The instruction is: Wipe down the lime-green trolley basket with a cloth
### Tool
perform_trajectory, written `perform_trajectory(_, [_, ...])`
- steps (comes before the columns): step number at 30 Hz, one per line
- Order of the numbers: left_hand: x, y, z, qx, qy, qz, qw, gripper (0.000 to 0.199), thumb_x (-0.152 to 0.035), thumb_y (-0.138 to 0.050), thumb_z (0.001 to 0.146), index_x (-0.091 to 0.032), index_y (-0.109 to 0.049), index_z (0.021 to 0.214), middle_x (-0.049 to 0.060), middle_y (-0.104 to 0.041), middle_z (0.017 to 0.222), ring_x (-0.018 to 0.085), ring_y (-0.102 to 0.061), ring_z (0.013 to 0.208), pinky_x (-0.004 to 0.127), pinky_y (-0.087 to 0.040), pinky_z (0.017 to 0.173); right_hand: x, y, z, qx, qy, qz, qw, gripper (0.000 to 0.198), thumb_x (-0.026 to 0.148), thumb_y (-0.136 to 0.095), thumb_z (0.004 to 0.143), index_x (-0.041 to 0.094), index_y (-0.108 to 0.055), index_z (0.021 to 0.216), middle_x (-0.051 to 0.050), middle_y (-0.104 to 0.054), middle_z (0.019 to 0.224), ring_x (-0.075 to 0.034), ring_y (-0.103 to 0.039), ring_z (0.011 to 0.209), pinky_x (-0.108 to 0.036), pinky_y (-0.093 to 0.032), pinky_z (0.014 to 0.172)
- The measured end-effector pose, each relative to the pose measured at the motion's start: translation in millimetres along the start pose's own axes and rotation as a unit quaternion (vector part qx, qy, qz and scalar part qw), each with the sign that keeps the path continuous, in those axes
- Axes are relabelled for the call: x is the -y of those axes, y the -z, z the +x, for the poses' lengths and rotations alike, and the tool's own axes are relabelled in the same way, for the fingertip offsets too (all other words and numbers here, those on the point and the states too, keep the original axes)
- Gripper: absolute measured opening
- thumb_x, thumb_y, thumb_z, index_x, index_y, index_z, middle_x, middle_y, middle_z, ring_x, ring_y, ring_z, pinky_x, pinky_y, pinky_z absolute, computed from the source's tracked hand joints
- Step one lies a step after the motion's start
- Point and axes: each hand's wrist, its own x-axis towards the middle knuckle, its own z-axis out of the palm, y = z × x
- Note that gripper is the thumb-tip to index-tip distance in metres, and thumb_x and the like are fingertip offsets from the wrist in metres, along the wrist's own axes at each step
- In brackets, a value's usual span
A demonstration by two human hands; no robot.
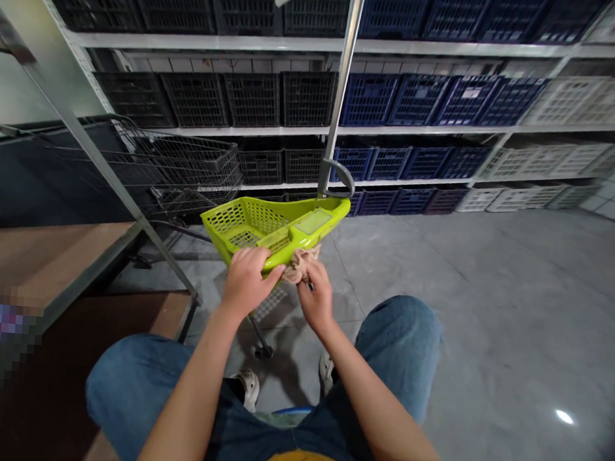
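Observation:
A lime-green plastic shopping trolley (316, 223) stands in front of my knees, its perforated basket opening to the left. My left hand (247, 279) is closed on the near rim, fingers over the edge and thumb toward the cloth. In my right hand (317, 295) a crumpled beige cloth (299, 264) is bunched up and pressed against the outer side of that rim. A grey curved handle (346, 177) rises at the trolley's far end. One caster (263, 352) shows on the floor below; most of the frame is hidden by my hands and the basket.
Racks behind hold rows of black crates (251, 98), blue crates (421, 101) and whitish crates (562, 101). A wire shopping cart (185, 164) stands behind the trolley at left. A metal-framed shelf with brown boards (88, 242) is close on my left. Grey floor (503, 310) extends right.

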Motion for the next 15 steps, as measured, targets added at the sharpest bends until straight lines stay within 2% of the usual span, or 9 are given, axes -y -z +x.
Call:
perform_trajectory(2, [3,0,-1,-0.002,-0.002,-0.007,1.000,0.027,-0.047,-0.052,0.093,-0.021,-0.057,0.096,0.007,-0.067,0.090,0.025,-0.059,0.090,0.040,-0.043,0.084,-6,14,9,-0.007,0.004,-0.022,1.000,0.035,0.016,-0.054,0.088,0.026,-0.067,0.119,-0.009,-0.065,0.120,-0.022,-0.060,0.114,-0.040,-0.052,0.098])
perform_trajectory(5, [5,-2,-2,-0.003,-0.005,-0.010,1.000,0.027,-0.047,-0.053,0.093,-0.021,-0.057,0.097,0.007,-0.068,0.093,0.025,-0.059,0.091,0.040,-0.043,0.085,-26,37,42,-0.121,-0.021,-0.086,0.989,0.031,0.020,-0.054,0.090,0.025,-0.067,0.118,-0.012,-0.058,0.131,-0.025,-0.053,0.126,-0.048,-0.045,0.107])
perform_trajectory(6, [5,-2,-2,-0.004,-0.005,-0.010,1.000,0.026,-0.046,-0.053,0.093,-0.021,-0.057,0.097,0.007,-0.068,0.093,0.025,-0.059,0.091,0.040,-0.043,0.085,-32,41,54,-0.129,-0.014,-0.094,0.987,0.033,0.020,-0.052,0.091,0.025,-0.066,0.121,-0.012,-0.055,0.136,-0.025,-0.049,0.131,-0.051,-0.040,0.111])
perform_trajectory(8, [3,-4,-1,-0.009,-0.003,-0.007,1.000,0.025,-0.045,-0.054,0.093,-0.021,-0.058,0.097,0.007,-0.068,0.093,0.025,-0.059,0.091,0.039,-0.043,0.085,-40,41,74,-0.080,0.026,-0.083,0.993,0.038,0.018,-0.046,0.094,0.026,-0.062,0.127,-0.009,-0.054,0.141,-0.024,-0.045,0.137,-0.056,-0.031,0.118])
perform_trajectory(10, [1,-6,-1,-0.014,-0.002,-0.001,1.000,0.025,-0.045,-0.053,0.093,-0.021,-0.058,0.097,0.007,-0.068,0.092,0.025,-0.059,0.091,0.039,-0.043,0.084,-37,31,79,-0.013,0.069,-0.062,0.996,0.042,0.015,-0.041,0.095,0.027,-0.059,0.131,-0.008,-0.056,0.141,-0.023,-0.043,0.140,-0.057,-0.028,0.120])
perform_trajectory(15, [4,-7,-2,-0.006,-0.001,0.006,1.000,0.026,-0.046,-0.052,0.093,-0.021,-0.057,0.094,0.007,-0.066,0.088,0.026,-0.060,0.090,0.040,-0.043,0.083,2,5,45,0.093,0.157,-0.052,0.982,0.043,0.015,-0.043,0.094,0.026,-0.058,0.134,-0.006,-0.058,0.140,-0.023,-0.039,0.144,-0.053,-0.036,0.118])
